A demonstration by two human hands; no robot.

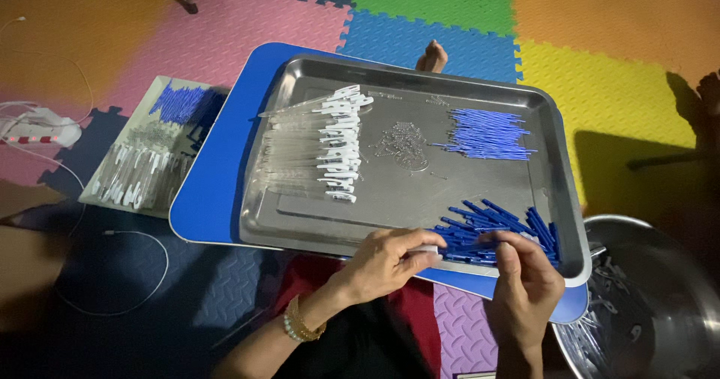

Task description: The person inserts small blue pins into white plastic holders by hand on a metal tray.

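A steel tray (487, 94) rests on a blue board (210, 191) over my lap. It holds a row of clear tubes with white caps (322, 150), a small heap of tiny metal springs (401, 143), a bundle of thin blue rods (487, 133) and a pile of dark blue barrels (495, 233) at the near right corner. My left hand (386, 259) sits at the tray's near rim, pinching a small white piece. My right hand (525, 285) reaches into the dark blue pile, fingertips on one barrel.
A second tray (146, 154) with similar parts lies on the floor to the left. A round steel bowl (652, 304) with finished pieces stands at the right. A power strip (41, 130) and white cables lie on the coloured foam mats at the left.
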